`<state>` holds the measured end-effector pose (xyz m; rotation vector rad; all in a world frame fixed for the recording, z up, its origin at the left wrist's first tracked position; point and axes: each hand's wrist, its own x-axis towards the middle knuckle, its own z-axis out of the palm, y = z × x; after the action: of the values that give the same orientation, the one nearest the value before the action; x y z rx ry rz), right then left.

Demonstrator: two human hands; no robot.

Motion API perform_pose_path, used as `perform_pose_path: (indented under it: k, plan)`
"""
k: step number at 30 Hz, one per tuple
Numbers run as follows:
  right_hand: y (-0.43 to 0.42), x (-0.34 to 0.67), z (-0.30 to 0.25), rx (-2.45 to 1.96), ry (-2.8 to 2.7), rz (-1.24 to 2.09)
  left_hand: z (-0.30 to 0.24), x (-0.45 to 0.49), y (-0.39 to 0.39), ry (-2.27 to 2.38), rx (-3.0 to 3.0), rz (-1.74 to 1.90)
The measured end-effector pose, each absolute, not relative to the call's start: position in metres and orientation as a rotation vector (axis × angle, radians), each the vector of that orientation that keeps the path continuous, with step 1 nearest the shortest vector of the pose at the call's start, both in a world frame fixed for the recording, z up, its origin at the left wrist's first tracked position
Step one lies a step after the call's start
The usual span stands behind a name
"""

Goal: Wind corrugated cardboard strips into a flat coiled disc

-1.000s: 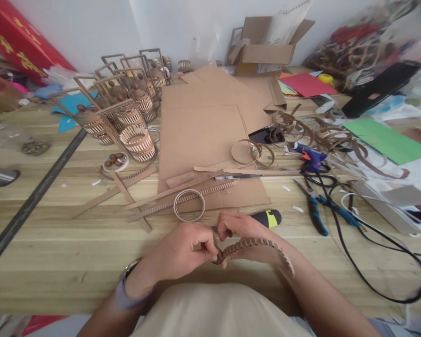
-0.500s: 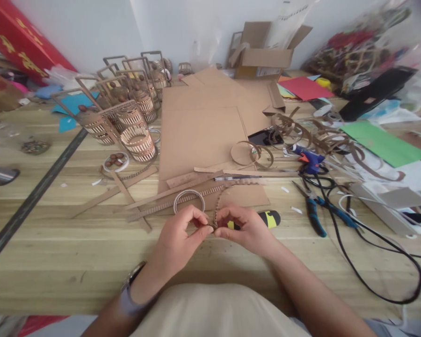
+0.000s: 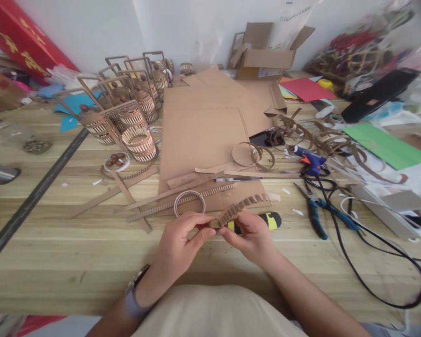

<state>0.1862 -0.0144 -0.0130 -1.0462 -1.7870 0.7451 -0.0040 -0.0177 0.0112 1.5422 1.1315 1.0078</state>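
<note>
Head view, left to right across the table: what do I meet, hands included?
Silver spool → brown balls → left hand → right hand (both on a ridged brown strip) → blue-handled pliers.

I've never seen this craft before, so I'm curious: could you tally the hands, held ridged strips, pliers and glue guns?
Left hand and right hand: 2
Held ridged strip: 1
Pliers: 1
Glue gun: 1
Total: 5

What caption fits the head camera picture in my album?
Left hand and right hand hold a ridged brown strip over a wooden table, with striped containers beyond.
</note>
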Motion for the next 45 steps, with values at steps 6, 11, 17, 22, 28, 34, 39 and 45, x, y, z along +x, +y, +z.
perform_pose_path:
  k: [6,11,17,22,28,34,39,45]
  plan:
    - [-0.014,0.185,-0.017,-0.996,-1.768,0.888,0.015,-0.005,-0.016,1.11,1.732,1.0]
    - [-0.013,0.186,-0.017,-1.139,-1.803,0.807,0.01,-0.006,-0.014,1.195,1.811,0.984]
    - [-0.011,0.186,-0.014,-1.112,-1.821,0.743,-0.004,-0.003,-0.013,1.21,1.843,0.956]
    - [-0.012,0.184,-0.019,-1.158,-1.733,0.789,-0.01,-0.001,-0.012,1.162,1.448,0.952]
    - [-0.014,0.182,-0.025,-1.192,-1.705,0.812,-0.014,-0.004,-0.011,1.152,1.289,0.899]
    - [-0.012,0.184,-0.024,-1.162,-1.762,0.753,-0.016,-0.006,-0.01,1.181,1.505,0.958]
    - [-0.012,0.184,-0.028,-1.139,-1.8,0.698,-0.015,-0.005,-0.01,1.172,1.696,1.01]
    - [-0.013,0.183,-0.028,-1.125,-1.807,0.738,-0.014,-0.007,-0.011,1.17,1.814,0.98]
